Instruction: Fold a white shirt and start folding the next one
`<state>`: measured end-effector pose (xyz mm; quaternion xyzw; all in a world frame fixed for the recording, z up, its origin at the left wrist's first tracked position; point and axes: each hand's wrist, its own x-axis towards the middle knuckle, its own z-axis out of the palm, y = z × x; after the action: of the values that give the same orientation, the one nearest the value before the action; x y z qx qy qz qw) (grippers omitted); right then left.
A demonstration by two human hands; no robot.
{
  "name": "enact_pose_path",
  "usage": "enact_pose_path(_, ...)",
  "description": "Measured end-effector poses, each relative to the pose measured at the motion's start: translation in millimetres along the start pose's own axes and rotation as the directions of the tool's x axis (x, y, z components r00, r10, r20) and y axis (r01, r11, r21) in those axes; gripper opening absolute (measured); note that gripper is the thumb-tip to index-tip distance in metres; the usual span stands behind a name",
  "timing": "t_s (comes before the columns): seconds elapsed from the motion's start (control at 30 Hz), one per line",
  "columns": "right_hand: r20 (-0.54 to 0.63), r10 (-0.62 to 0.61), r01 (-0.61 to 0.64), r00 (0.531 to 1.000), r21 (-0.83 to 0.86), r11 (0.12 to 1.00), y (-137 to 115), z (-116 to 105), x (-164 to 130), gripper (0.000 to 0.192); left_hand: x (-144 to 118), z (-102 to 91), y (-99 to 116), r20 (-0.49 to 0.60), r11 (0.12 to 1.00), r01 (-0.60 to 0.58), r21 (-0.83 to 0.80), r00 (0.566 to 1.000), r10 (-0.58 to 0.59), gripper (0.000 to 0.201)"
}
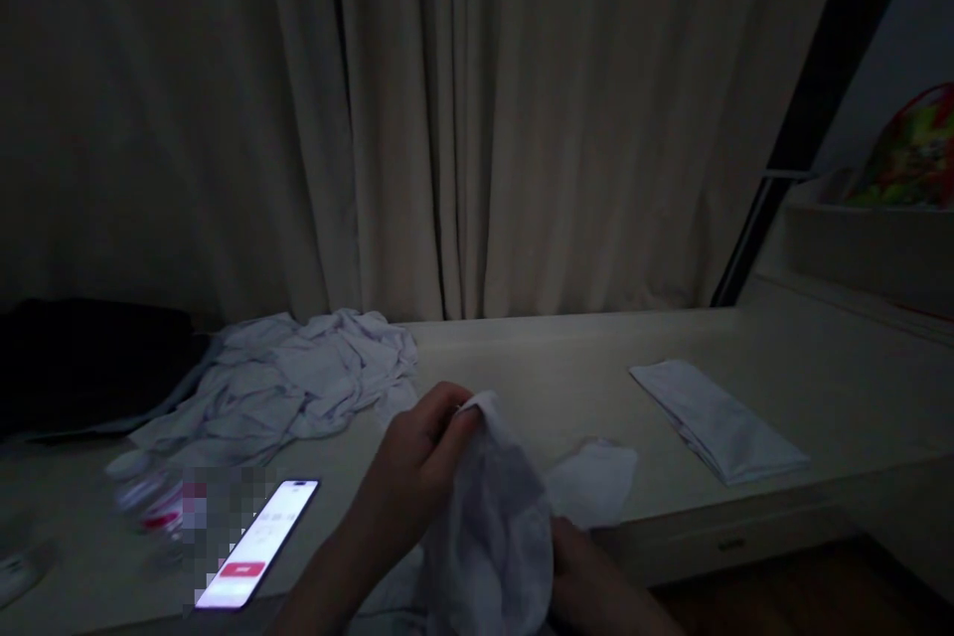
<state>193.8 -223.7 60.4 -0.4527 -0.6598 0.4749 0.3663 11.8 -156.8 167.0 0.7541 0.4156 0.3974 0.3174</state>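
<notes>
left hand (421,447) – pinches white cloth (492,527) | right hand (588,581) – beneath

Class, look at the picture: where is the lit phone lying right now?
The lit phone lies on the table at lower left, beside the left hand and below the crumpled cloth pile.

Bare hands in dim light

Left hand (417,447) and right hand (588,576) wear no gloves; both forearms behind them show no sleeves.

Soft matt white cloth (492,517); smooth matt tabletop (581,368); glossy phone (257,542)
</notes>
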Motion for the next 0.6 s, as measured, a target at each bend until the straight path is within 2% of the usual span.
enact_pose_path(0.03,-0.019,-0.027,0.026,0.999,-0.015,1.000,4,2,2,0.016,-1,-4.5,-5,0.020,1.000,0.016,-0.024,1.000,-0.015,0.027)
enact_pose_path(0.1,-0.146,-0.110,0.103,0.983,-0.061,0.993,8,-7,2,0.015,-1,-16.9,-20,0.017,0.987,0.078,-0.141,0.997,-0.077,0.025)
enact_pose_path(0.17,-0.287,-0.164,0.147,0.944,-0.082,0.986,5,-26,-1,0.020,-1,-23.8,-45,0.009,0.930,0.155,-0.332,0.987,-0.161,0.026)
enact_pose_path(0.2,-0.343,-0.160,0.147,0.925,-0.066,0.987,2,-35,-3,0.023,-1,-21.3,-60,0.012,0.885,0.185,-0.428,0.980,-0.199,0.030)
enact_pose_path(0.23,-0.383,-0.138,0.131,0.913,-0.045,0.990,-3,-44,-5,0.025,-1,-13.4,-76,0.031,0.846,0.204,-0.493,0.976,-0.217,0.038)
enact_pose_path(0.3,-0.420,-0.094,0.090,0.903,-0.027,0.996,-16,-53,-7,0.028,-5,17.5,-107,0.071,0.821,0.222,-0.526,0.973,-0.218,0.051)
enact_pose_path(0.33,-0.415,-0.087,0.078,0.906,-0.038,0.996,-22,-55,-6,0.028,-9,37.9,-120,0.171,0.832,0.242,-0.500,0.969,-0.178,0.052)
enact_pose_path(0.37,-0.402,-0.094,0.076,0.911,-0.060,0.995,-29,-56,-6,0.027,-14,59.0,-130,0.314,0.860,0.249,-0.445,0.943,-0.111,0.057)
enact_pose_path(0.4,-0.388,-0.110,0.081,0.915,-0.091,0.993,-35,-56,-5,0.026,-19,78.5,-137,0.412,0.884,0.243,-0.398,0.909,-0.065,0.060)
enact_pose_path(0.47,-0.364,-0.137,0.083,0.921,-0.160,0.984,-44,-58,-6,0.024,-28,106.9,-143,0.581,0.933,0.209,-0.294,0.814,0.001,0.060)
enact_pose_path(0.53,-0.340,-0.142,0.071,0.930,-0.214,0.974,-52,-63,-12,0.024,-31,118.7,-142,0.694,0.964,0.179,-0.198,0.720,0.009,0.055)
enact_pose_path(0.57,-0.328,-0.142,0.067,0.934,-0.228,0.971,-56,-67,-16,0.024,-31,120.3,-140,0.725,0.971,0.173,-0.163,0.688,-0.001,0.053)
enact_pose_path(0.6,-0.314,-0.142,0.068,0.939,-0.234,0.970,-60,-70,-21,0.025,-29,120.8,-138,0.733,0.975,0.166,-0.147,0.680,-0.005,0.052)
